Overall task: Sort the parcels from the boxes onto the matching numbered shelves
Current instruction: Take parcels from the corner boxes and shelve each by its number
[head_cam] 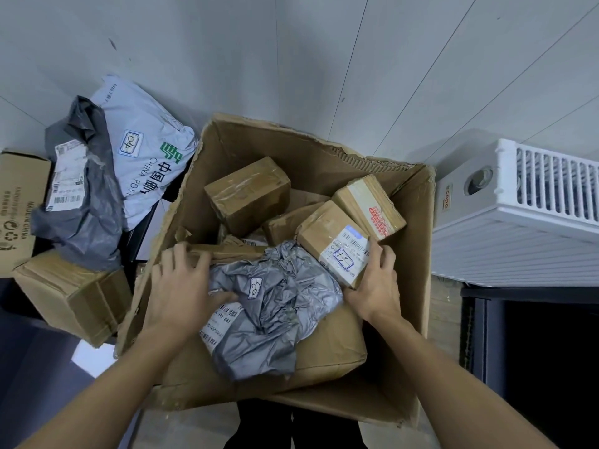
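Note:
A big open cardboard box (411, 254) holds several parcels. On top lies a crumpled grey plastic bag parcel (278, 306) with a small label reading 03. My left hand (181, 286) rests on its left side, thumb on the bag, fingers over a flat brown carton (327, 348) underneath. My right hand (377, 283) grips the near right corner of a small brown carton (327, 234) whose label is marked 13 or 43. Two more small brown cartons (248, 194) (368, 202) lie behind it in the box.
Left of the box lie a white China Post bag (146, 150) labelled D4, a dark grey bag (81, 202) and two brown cartons (69, 293) (19, 202). A white slatted appliance (518, 215) stands on a dark cabinet at the right. Pale floor stretches behind.

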